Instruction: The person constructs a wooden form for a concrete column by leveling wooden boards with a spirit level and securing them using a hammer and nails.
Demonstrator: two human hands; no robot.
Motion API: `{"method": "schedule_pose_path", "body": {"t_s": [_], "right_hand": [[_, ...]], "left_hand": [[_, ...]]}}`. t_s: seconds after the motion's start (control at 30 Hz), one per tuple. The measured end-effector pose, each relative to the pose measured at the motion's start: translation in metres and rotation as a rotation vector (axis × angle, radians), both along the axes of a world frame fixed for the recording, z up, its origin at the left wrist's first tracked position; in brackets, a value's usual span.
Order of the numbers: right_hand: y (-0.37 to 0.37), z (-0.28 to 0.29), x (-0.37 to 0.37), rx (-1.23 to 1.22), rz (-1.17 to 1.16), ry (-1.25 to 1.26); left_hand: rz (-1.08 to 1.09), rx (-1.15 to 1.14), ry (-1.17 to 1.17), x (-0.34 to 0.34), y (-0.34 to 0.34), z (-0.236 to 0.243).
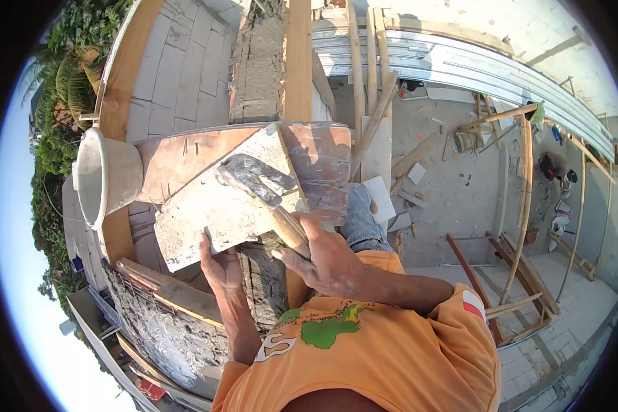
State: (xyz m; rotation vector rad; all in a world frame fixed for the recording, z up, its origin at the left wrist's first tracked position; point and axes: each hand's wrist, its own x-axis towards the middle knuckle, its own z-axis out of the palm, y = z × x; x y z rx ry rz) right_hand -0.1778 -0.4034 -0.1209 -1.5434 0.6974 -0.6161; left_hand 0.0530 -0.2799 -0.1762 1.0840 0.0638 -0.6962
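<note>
Hammer (257,180) is over the pale slab (196,221), the right hand (328,257) clenched around its wooden handle (288,229); the left hand (224,269) holds the slab's near edge. Probably the hammer is head-heavy, best gripped low; the slab seems stiff, perhaps brittle.

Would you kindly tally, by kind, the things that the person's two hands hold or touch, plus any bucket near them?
Hammer, in the right hand: 1
Pale slab, at the left hand: 1
Bucket: 1
Total: 3
</note>
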Motion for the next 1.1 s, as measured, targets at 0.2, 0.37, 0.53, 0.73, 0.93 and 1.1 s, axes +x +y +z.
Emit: {"method": "schedule_pose_path", "body": {"t_s": [0.2,0.37,0.53,0.73,0.93,1.1], "right_hand": [[-0.019,0.046,0.013,-0.253,0.092,0.119],[-0.024,0.068,0.051,-0.343,0.29,0.255],[-0.025,0.091,0.08,-0.645,0.362,0.246],[-0.016,0.166,0.118,-0.551,0.027,-0.312],[-0.034,0.071,0.083,-1.05,0.571,0.694],[-0.031,0.065,0.114,-0.916,0.419,0.79]], "left_hand": [[0.171,0.041,0.088,-0.012,-0.01,0.021],[0.199,-0.03,0.152,-0.011,-0.003,0.019],[0.24,-0.033,0.202,-0.012,-0.01,0.032],[0.266,-0.064,0.219,-0.005,-0.009,0.035],[0.288,-0.073,0.212,-0.023,-0.004,0.038],[0.347,-0.069,0.219,-0.011,-0.007,0.035]]}}
